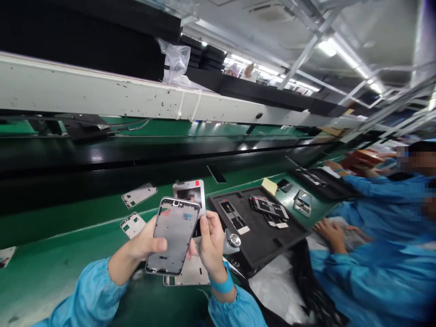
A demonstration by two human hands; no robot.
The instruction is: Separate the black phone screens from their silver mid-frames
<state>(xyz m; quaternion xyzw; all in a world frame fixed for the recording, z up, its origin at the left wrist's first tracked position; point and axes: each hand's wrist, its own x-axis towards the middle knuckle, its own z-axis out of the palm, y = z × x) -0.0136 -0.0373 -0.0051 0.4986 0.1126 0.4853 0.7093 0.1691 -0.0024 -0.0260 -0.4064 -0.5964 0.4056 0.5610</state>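
My left hand (150,240) grips a grey phone frame (172,252) by its left side, thumb across its face. Between the thumb and fingers of my right hand (211,240) is the edge of a phone screen panel (190,190) with a red mark at one corner. The frame is held in front of the panel and hides its lower part. Beneath both hands lies another pale metal phone plate (192,274). A small bottle with a round metal top (234,240) stands just right of my right hand.
Two phone plates (139,195) lie at the left. On the right, a black foam tray (259,245) holds several screen panels (269,207). Clear plastic (277,288) sits before it. A co-worker's hands (332,234) are farther right. A white shelf beam (136,97) crosses above the bench.
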